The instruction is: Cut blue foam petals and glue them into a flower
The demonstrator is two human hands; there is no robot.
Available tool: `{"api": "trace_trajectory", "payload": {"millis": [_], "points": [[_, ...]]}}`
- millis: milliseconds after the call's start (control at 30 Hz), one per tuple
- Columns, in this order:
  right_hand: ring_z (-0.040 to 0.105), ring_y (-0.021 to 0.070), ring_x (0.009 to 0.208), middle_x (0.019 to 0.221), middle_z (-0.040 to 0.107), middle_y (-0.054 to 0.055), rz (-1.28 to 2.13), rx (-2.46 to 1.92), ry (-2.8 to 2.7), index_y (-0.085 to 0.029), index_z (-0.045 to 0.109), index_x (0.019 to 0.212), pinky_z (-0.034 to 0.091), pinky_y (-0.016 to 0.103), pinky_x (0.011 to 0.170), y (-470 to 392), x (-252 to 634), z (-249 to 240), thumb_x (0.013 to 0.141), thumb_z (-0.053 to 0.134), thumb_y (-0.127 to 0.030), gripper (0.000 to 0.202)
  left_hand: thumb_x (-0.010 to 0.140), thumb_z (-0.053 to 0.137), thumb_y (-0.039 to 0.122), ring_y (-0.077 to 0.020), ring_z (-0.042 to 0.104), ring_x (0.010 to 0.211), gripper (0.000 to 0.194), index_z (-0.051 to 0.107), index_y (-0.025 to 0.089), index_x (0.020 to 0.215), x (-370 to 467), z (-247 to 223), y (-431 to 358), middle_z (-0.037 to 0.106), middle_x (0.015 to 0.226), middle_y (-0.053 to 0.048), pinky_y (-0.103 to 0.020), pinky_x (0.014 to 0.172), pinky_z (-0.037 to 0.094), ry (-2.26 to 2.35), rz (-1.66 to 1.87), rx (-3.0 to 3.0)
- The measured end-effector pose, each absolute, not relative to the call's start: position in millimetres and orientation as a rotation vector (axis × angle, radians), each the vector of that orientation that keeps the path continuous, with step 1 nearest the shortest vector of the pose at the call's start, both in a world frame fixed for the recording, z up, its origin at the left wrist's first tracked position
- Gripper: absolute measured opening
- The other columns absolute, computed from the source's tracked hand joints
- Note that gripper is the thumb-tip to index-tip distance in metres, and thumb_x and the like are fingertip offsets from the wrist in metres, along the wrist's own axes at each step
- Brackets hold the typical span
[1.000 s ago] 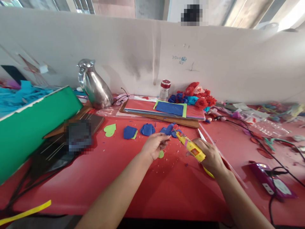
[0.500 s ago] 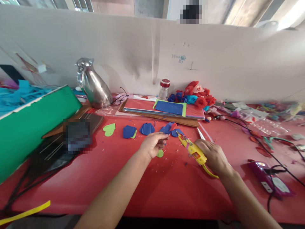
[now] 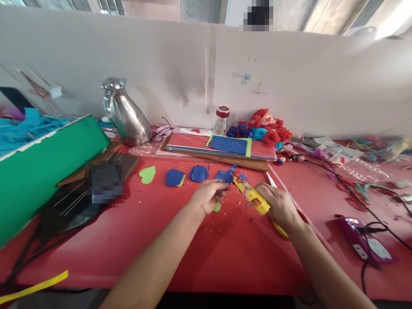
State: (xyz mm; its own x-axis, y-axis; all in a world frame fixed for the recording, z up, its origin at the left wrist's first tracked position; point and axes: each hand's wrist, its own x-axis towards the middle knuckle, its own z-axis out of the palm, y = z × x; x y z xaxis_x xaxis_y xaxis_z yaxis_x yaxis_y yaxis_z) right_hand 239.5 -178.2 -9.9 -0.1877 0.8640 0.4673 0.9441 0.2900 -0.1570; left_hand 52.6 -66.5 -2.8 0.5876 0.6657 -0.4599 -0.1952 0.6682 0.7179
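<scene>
My left hand [image 3: 210,195] is closed, thumb and fingertips pinched just in front of some blue fabric-like petals [image 3: 222,175]; what lies in the pinch is too small to make out. My right hand [image 3: 280,206] is wrapped round a yellow glue gun [image 3: 252,197], its tip pointing up and left, close to my left fingertips. A small red piece [image 3: 237,172] shows behind the tip. Left of my hands lie two stacks of blue petals, the nearer one [image 3: 198,173] and another [image 3: 174,177] with a green edge. A light green round piece [image 3: 216,207] is below my left hand.
A green heart-shaped piece [image 3: 148,174] lies to the left, before a steel jug [image 3: 128,116]. Behind my hands are stacked sheets [image 3: 193,143], a jar [image 3: 222,119] and fabric flowers [image 3: 272,135]. Scissor-like blades [image 3: 271,179], a purple device [image 3: 367,242] and cables are rightward.
My right hand has moved left and slightly down with the glue gun, bringing its tip nearer my left fingertips. My left hand has shifted only slightly.
</scene>
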Motion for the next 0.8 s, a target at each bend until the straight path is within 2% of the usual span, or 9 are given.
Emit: {"api": "trace_trajectory", "payload": {"millis": [200,333,433,500,567,667,800], "points": [[0.059,0.0169,0.060,0.072,0.063,0.002,-0.174,-1.615,-1.771,-0.023,0.053,0.081,0.042,0.027,0.056,-177,232,-3,0.088,0.051,-0.031,0.011,0.055,0.073,0.010,-0.0040,0.045,0.043,0.018,0.056,0.014,0.055,51,-5,-65,0.058,0.053,0.000,-0.018,0.040,0.020,0.794,0.565,0.670],[0.056,0.0179,0.056,0.066,0.060,0.001,-0.201,-1.692,-1.556,-0.022,0.053,0.079,0.040,0.029,0.054,-182,238,2,0.084,0.054,-0.041,0.019,0.056,0.072,0.010,-0.0043,0.046,0.044,0.016,0.057,0.014,0.055,51,-5,-64,0.059,0.054,0.000,-0.018,0.040,0.021,0.799,0.580,0.675],[0.057,0.0199,0.063,0.073,0.062,0.005,-0.235,-1.974,-1.435,-0.022,0.053,0.076,0.040,0.030,0.055,-188,255,2,0.084,0.049,-0.047,0.026,0.057,0.070,0.010,-0.0047,0.047,0.044,0.013,0.058,0.013,0.057,52,-6,-64,0.060,0.055,-0.001,-0.017,0.040,0.022,0.805,0.603,0.682],[0.059,0.0222,0.068,0.082,0.064,0.008,-0.256,-2.259,-1.319,-0.022,0.056,0.082,0.039,0.030,0.056,-195,270,-2,0.084,0.047,-0.049,0.029,0.057,0.071,0.010,-0.0048,0.048,0.045,0.012,0.059,0.013,0.059,52,-7,-64,0.060,0.056,-0.001,-0.017,0.040,0.023,0.804,0.624,0.683],[0.060,0.0250,0.072,0.088,0.064,0.011,-0.259,-2.485,-1.200,-0.020,0.057,0.093,0.040,0.031,0.057,-201,284,-11,0.083,0.046,-0.051,0.034,0.057,0.072,0.011,-0.0045,0.048,0.045,0.014,0.059,0.013,0.061,52,-7,-64,0.061,0.058,-0.001,-0.016,0.039,0.023,0.798,0.644,0.681],[0.061,0.0282,0.077,0.089,0.064,0.015,-0.296,-2.587,-1.096,-0.015,0.057,0.102,0.043,0.035,0.061,-209,305,-30,0.083,0.045,-0.050,0.041,0.056,0.074,0.013,-0.0040,0.047,0.046,0.017,0.059,0.013,0.063,52,-6,-64,0.059,0.058,-0.001,-0.015,0.040,0.025,0.789,0.661,0.692],[0.061,0.0304,0.069,0.078,0.063,0.018,-0.356,-2.547,-1.074,-0.015,0.060,0.091,0.044,0.039,0.057,-212,329,-48,0.080,0.049,-0.043,0.032,0.057,0.074,0.013,-0.0044,0.049,0.048,0.017,0.059,0.013,0.066,50,-5,-65,0.059,0.059,-0.001,-0.015,0.042,0.028,0.794,0.677,0.699]]}}
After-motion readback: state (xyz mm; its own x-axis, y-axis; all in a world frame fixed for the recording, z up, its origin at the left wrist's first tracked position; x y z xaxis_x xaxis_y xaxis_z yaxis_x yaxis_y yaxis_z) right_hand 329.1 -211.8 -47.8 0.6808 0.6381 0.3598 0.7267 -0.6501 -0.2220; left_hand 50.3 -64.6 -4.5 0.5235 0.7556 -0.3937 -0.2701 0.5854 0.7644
